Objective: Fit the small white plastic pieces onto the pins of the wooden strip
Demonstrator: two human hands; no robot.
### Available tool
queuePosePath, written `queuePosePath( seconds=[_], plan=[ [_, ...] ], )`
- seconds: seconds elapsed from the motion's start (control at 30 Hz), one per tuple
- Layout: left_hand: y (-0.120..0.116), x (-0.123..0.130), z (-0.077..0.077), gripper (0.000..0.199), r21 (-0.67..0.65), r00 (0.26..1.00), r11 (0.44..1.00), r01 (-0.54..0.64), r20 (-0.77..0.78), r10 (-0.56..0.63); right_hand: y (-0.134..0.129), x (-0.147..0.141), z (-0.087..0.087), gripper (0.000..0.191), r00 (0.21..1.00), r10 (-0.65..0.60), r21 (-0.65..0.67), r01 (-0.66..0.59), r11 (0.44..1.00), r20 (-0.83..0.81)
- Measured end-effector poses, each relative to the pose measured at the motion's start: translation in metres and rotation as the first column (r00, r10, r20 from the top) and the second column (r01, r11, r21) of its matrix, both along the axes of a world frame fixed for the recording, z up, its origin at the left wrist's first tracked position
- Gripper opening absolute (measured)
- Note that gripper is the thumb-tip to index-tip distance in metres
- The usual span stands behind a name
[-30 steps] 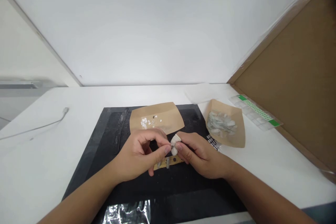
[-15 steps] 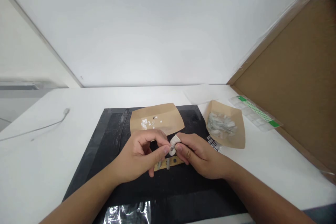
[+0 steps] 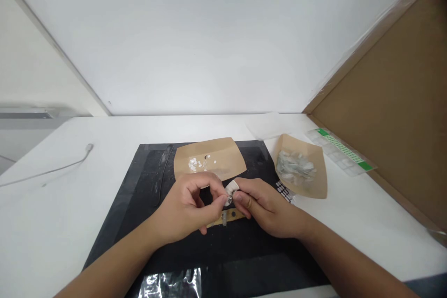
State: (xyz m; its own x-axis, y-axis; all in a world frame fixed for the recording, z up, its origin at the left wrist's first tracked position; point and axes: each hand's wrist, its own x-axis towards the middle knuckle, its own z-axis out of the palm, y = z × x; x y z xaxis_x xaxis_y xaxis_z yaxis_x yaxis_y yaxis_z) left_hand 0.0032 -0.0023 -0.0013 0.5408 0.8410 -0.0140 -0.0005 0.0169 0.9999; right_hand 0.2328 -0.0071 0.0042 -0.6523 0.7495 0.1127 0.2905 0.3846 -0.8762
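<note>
My left hand (image 3: 190, 205) is closed in a pinch, thumb and index fingertip meeting at a tiny shiny metal-like piece (image 3: 229, 199). From the other side my right hand (image 3: 267, 207) is closed too, its thumb and index finger pressed toward the same piece. An off-white covering (image 3: 232, 187) shows at the right index fingertip, like a finger cot or wrapped tape. The exact kind of the tiny piece is too small to make out. Just below the hands lies a yellowish strip (image 3: 238, 214) with dark round holes and a grey stub on it, partly hidden by my left fingers.
A black mat (image 3: 216, 256) lies under my hands. On it, a brown paper tray (image 3: 226, 151) bears small white bits. A second paper tray (image 3: 319, 186) holds translucent pieces. A clear organizer box (image 3: 344, 151) stands by the cardboard wall (image 3: 391, 84). A cable (image 3: 59, 167) runs at left.
My left thumb and fingers have shifted slightly over the strip, covering one of its grey stubs. The tiny piece has turned a little between the fingertips. My right hand has hardly moved.
</note>
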Motion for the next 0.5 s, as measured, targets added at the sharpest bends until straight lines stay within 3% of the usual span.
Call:
queuePosePath(
  seconds=[0.5],
  plan=[
    [-0.0034,0.0017,0.0047,0.015,0.176,0.99,0.984,-0.029,-0.128,0.053,-0.0028,-0.003,0.0016,0.05,0.995,-0.032,-0.175,0.015,0.984,-0.095]
  ],
)
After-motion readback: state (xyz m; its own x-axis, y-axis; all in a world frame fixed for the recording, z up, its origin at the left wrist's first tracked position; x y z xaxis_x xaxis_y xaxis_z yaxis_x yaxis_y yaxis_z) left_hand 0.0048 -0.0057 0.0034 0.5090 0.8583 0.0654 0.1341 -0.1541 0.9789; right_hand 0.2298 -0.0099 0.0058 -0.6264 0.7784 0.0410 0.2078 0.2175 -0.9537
